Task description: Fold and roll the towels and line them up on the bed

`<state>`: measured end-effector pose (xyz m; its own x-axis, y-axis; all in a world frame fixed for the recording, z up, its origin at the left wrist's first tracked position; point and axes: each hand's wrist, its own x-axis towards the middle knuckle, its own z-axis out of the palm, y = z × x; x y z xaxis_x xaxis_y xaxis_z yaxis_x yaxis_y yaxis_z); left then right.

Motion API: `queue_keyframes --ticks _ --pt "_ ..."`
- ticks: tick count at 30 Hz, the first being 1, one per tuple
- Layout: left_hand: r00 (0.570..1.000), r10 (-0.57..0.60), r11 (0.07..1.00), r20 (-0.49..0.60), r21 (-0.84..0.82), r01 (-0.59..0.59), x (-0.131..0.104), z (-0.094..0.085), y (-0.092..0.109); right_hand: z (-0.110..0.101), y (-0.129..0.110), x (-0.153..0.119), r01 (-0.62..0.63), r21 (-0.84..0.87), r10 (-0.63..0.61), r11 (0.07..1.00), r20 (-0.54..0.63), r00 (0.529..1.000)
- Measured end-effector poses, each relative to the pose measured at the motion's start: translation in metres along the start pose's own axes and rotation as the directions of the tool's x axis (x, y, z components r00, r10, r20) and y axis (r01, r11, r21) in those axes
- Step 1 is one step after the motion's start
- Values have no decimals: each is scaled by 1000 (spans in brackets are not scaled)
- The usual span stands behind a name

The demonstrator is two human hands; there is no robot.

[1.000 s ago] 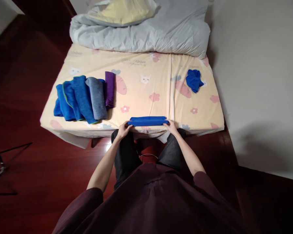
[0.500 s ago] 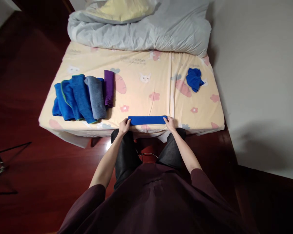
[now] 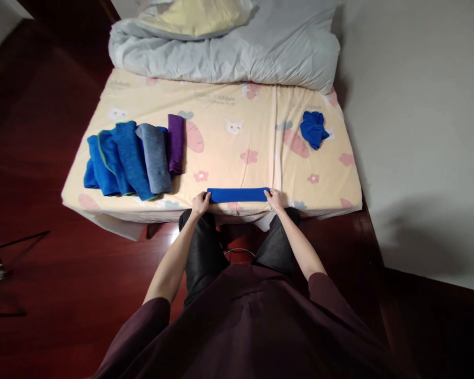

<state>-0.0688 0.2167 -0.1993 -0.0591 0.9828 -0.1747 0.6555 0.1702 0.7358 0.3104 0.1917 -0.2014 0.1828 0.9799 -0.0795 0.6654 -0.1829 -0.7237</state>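
A blue towel (image 3: 238,195), folded into a narrow flat strip, stretches between my hands at the near edge of the bed. My left hand (image 3: 201,202) pinches its left end, and my right hand (image 3: 274,199) pinches the right end. On the left of the bed lie several rolled or folded towels side by side: blue towels (image 3: 130,158), a grey towel (image 3: 156,160) and a purple towel (image 3: 176,143). Farther off to the right sits a crumpled blue cloth (image 3: 314,129), apart from both hands.
The bed (image 3: 229,152) has a cream sheet printed with carrots and rabbits. A pale grey quilt (image 3: 229,55) and a yellow pillow (image 3: 201,18) lie across its far end. A wall (image 3: 418,131) rises at the right. Thin black stand legs (image 3: 8,268) are on the floor at left.
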Motion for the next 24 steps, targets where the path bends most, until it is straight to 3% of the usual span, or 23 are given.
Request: queue_keyframes --ticks 3,6,11,14,16,19,21,24 --pt "1000 -16 1000 -18 -23 15 -2 0 -1 -1 -2 -5 47 -88 -52 995 -59 997" --pt "999 -10 999 -51 -47 7 -2 -2 -3 -7 -10 -12 198 -215 -218 956 -73 973" --pt "988 -6 999 -156 -33 1 -12 -11 -7 -15 -23 -25 469 -264 -437 843 174 883" --pt "966 -135 985 -220 -134 107 -39 -7 -4 -12 -20 -32 520 -261 -457 813 268 848" --pt "964 -251 925 -85 -315 213 -61 6 3 -9 -15 -36 512 -290 -440 808 281 853" --pt "927 -313 654 208 -660 369 -80 32 19 -8 -10 -41 516 -328 -429 791 305 851" --pt "915 -309 505 260 -770 390 -77 47 30 -9 -9 -43 526 -344 -425 778 329 843" --pt "930 -297 483 217 -806 342 -55 57 43 -11 -12 -46 534 -364 -414 763 359 836"
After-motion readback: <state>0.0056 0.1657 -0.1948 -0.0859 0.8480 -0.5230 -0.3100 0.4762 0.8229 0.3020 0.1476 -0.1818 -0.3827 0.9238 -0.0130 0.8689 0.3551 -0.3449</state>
